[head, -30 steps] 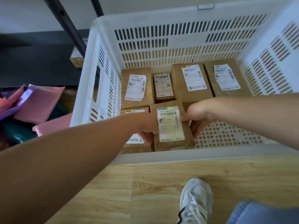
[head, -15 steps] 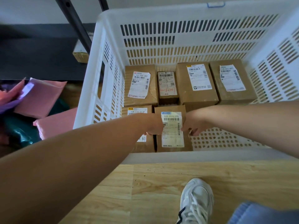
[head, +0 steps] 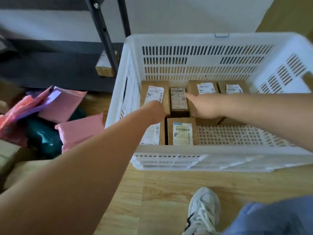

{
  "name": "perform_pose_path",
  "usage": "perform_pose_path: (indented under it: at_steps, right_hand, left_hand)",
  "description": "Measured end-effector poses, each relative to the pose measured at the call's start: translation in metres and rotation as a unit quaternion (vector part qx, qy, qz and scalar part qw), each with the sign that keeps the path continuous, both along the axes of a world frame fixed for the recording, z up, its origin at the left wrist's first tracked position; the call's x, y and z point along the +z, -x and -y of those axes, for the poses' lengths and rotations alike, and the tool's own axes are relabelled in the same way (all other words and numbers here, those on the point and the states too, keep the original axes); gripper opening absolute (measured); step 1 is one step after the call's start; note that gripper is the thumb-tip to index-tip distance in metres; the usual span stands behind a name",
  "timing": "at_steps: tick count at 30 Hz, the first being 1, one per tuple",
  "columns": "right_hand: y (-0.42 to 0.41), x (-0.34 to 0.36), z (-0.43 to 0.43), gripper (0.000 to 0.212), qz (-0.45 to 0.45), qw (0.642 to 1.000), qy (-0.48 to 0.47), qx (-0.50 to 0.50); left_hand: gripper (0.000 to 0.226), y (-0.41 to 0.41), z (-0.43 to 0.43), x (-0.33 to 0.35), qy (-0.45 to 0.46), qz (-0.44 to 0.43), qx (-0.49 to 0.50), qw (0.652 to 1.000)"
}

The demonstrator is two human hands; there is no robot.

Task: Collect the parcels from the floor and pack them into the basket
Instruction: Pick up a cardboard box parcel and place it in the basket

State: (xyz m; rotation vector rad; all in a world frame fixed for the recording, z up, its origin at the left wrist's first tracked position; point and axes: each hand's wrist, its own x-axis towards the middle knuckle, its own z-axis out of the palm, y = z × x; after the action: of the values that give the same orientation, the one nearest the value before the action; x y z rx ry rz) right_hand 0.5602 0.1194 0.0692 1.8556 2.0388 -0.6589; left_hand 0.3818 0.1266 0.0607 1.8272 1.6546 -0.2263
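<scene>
Brown parcels (head: 182, 133) lie along the white basket's (head: 220, 150) far side and near left corner. The right hand (head: 203, 106) rests flat on one, gripping nothing; the left hand (head: 155, 109) hides its fingers, so I cannot tell its grip.

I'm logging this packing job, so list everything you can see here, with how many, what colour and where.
basket: one, white, on the floor
parcels: six visible, brown with white labels, inside the basket, left and back
pink mailers: at least two, pink, on the floor left of the basket
teal bag: one, dark teal, among the mailers
cardboard box: one, brown, under the shelf frame
shelf frame: one, black, upper left
floor: wood, light brown
shoe: one, white, before the basket
trouser leg: one, blue, bottom right
left hand: in the basket, left of the smallest parcel
right hand: in the basket, right of that parcel
</scene>
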Motion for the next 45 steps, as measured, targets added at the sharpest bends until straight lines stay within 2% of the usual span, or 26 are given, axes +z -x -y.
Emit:
perform_pose_path:
  at_steps: [4,6,10,13,18,21,23,26,29,32,39,42,45]
  right_hand:
    - [0.011,0.047,0.008,0.082,-0.019,0.997,-0.075,0.018]
    - [0.021,0.06,0.014,0.084,-0.035,0.995,-0.094,0.015]
    - [0.062,0.08,0.035,0.085,-0.072,0.992,-0.1,0.022]
    - [0.098,0.095,0.053,0.076,-0.123,0.981,-0.144,0.032]
    - [0.176,0.107,0.094,0.052,-0.234,0.946,-0.222,0.041]
    - [0.225,0.094,0.11,0.042,-0.319,0.919,-0.231,0.032]
    - [0.258,0.079,0.115,0.039,-0.351,0.916,-0.192,0.009]
    - [0.306,0.045,0.121,0.04,-0.376,0.923,-0.063,-0.059]
    - [0.332,0.003,0.128,0.044,-0.35,0.933,0.039,-0.075]
    - [0.355,-0.029,0.127,0.051,-0.306,0.947,0.086,-0.05]
    - [0.408,-0.063,0.107,0.065,-0.244,0.965,0.097,0.007]
    - [0.431,-0.076,0.098,0.065,-0.225,0.969,0.093,0.036]
    - [0.45,-0.084,0.09,0.065,-0.168,0.979,0.085,0.083]
  left_hand:
    - [0.049,0.022,0.03,0.033,-0.12,0.154,0.114,0.974]
    - [0.051,0.036,0.054,0.051,-0.208,0.199,0.123,0.95]
    - [0.049,0.082,0.091,0.068,-0.374,0.184,0.126,0.9]
    - [0.05,0.126,0.103,0.064,-0.421,0.152,0.158,0.88]
    - [0.05,0.217,0.122,0.043,-0.355,0.087,0.266,0.892]
    - [0.046,0.253,0.131,0.024,-0.306,0.06,0.356,0.881]
    - [0.046,0.265,0.138,0.014,-0.264,0.084,0.424,0.862]
    - [0.049,0.284,0.16,-0.013,-0.21,0.111,0.492,0.838]
    - [0.051,0.304,0.188,-0.043,-0.162,0.069,0.538,0.824]
    - [0.054,0.323,0.205,-0.064,-0.118,0.068,0.588,0.798]
    - [0.05,0.344,0.216,-0.09,-0.099,0.122,0.641,0.751]
    - [0.048,0.346,0.211,-0.103,-0.077,0.164,0.677,0.714]
    - [0.047,0.341,0.208,-0.109,-0.069,0.215,0.711,0.666]
